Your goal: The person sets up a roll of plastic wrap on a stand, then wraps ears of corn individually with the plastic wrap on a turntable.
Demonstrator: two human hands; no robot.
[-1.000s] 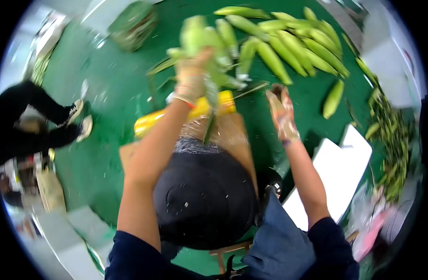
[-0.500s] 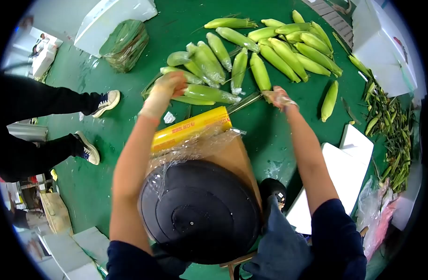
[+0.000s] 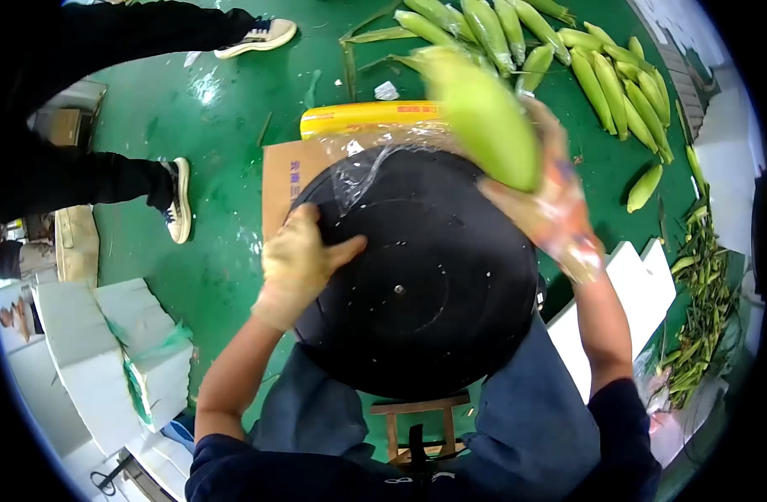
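My right hand [image 3: 559, 201] is closed around an ear of corn [image 3: 492, 125] in its green husk, raised over the far right edge of a round black lid-like disc [image 3: 408, 335]. The ear is blurred by motion. At the disc's left edge, my left hand [image 3: 295, 263] rests with thumb and fingers apart, holding nothing. Clear plastic film [image 3: 362, 180] lies across the far part of the disc. Beyond it is a yellow roll of cling film [image 3: 350, 119], on or against a cardboard box [image 3: 279, 176].
Film-wrapped corn [image 3: 488, 33] lies at the far side, with unwrapped ears [image 3: 626, 92] to the right. One ear [image 3: 644, 187] lies apart. White foam pieces [image 3: 622, 284] and husk scraps [image 3: 701, 318] are at right. Another person's legs [image 3: 107, 180] and foam boxes [image 3: 90, 351] are at left.
My right hand has lifted an ear of corn from the floor and brought it over the disc. My left hand has come back from the wrapped corn to the disc's left edge. The view has shifted.
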